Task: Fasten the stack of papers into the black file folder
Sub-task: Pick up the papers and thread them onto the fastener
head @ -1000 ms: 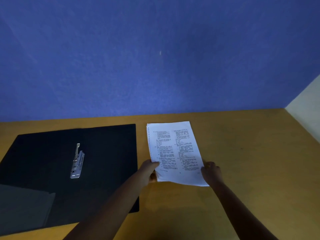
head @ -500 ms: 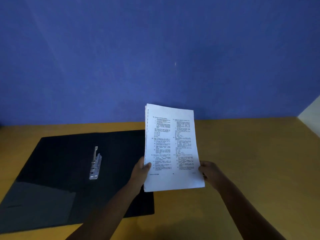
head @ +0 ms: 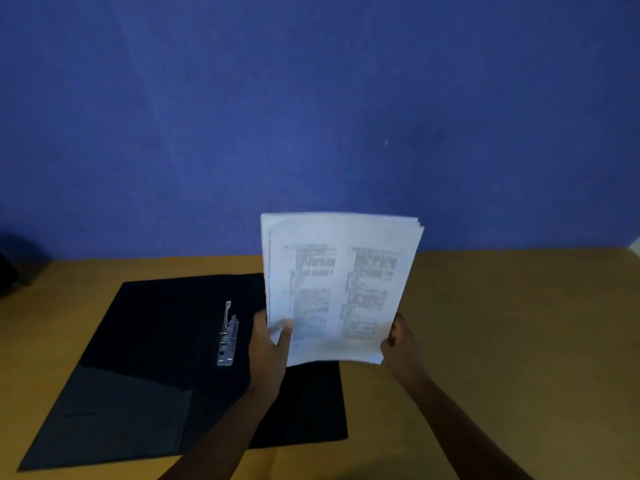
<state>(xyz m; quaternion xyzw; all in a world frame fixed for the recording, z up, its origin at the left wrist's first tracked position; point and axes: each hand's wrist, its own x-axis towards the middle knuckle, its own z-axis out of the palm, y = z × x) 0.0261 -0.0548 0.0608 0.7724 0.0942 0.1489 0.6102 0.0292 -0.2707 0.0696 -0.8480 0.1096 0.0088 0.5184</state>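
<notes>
Paper stack (head: 341, 289) — print blurred — upright, fingers (head: 284, 332) of both hands closed on its lower corners.

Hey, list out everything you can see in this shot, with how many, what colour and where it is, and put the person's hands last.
stack of papers: one, white with blurred black print, held upright above the table, its lower left part in front of the folder's right side.
black file folder: one, black, lying open and flat on the left of the table.
metal clip: one, silver, in the middle of the open folder.
table: one, yellow-brown, across the lower half of the view.
wall: one, blue, behind the table.
dark object: one, black, at the far left edge; too dim to identify.
left hand: one, gripping the stack's lower left edge.
right hand: one, gripping the stack's lower right corner.
</notes>
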